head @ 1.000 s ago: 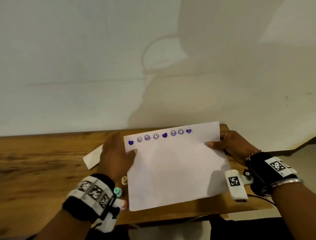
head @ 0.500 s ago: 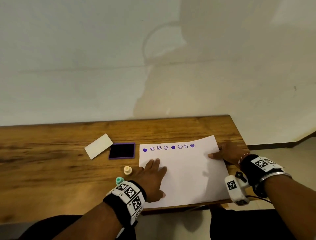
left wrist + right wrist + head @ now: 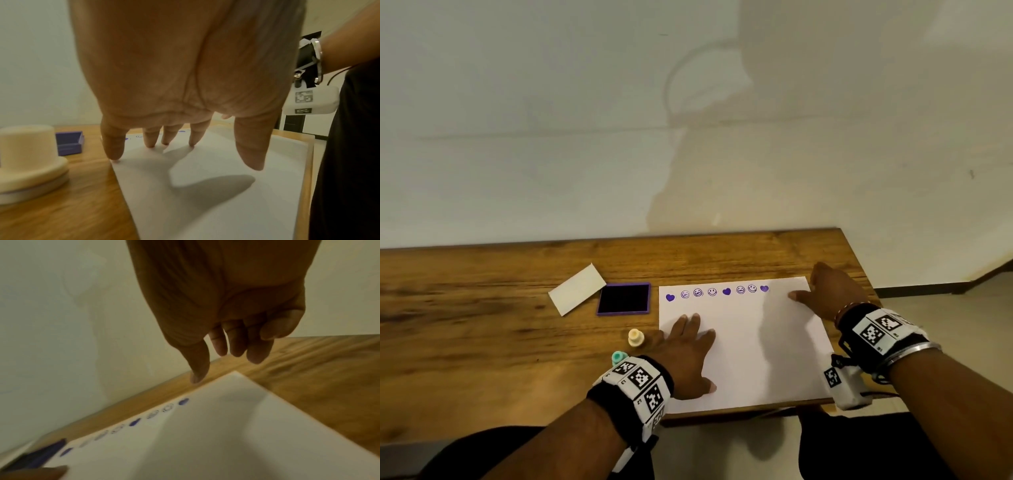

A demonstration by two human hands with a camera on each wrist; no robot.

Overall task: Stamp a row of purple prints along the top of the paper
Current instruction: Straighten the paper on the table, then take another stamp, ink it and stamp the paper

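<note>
The white paper lies flat on the wooden table, near its front right. Along the paper's top edge runs a row of purple prints, hearts and smiley faces. My left hand lies flat on the paper's left part, fingers straight and spread, the fingertips touching the sheet. My right hand sits at the top right corner, thumb reaching onto the paper, and holds nothing. In the right wrist view its fingers hang relaxed above the paper corner.
An open purple ink pad sits left of the paper, with a white card-like lid beside it. A cream stamp and a teal stamp stand by my left wrist. The wall rises behind the table; the table's right edge is close to my right hand.
A second ago both hands held the paper tilted up by its side edges. It now lies flat on the table, and my left hand has moved onto it, palm down.
</note>
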